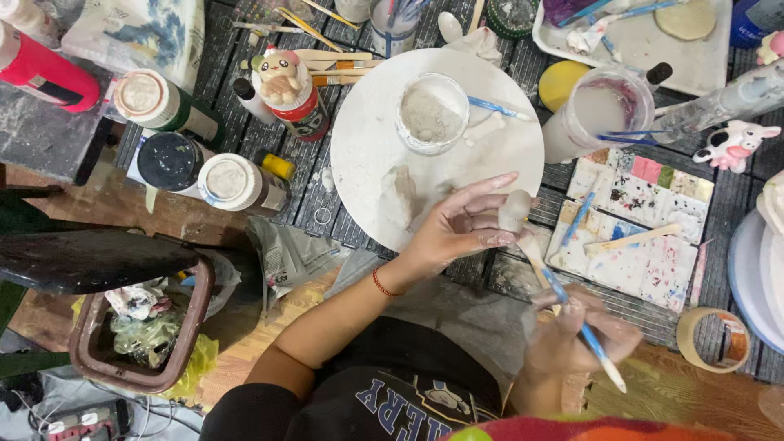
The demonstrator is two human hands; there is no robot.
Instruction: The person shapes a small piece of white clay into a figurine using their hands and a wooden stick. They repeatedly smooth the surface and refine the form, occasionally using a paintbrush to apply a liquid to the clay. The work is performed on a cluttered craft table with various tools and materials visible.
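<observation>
The round white board lies on the table. Just beside its lower right edge, the left hand pinches a small clay piece in its fingertips. The right hand, below, grips a blue brush whose tip touches the piece.

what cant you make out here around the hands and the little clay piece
- Head view: right hand is motion-blurred, so its grip on the blue brush is unclear.
- Clay piece: shape hidden behind left hand fingers.
- Tape roll: too small for detail.

White clay piece, blue-handled brush
</observation>
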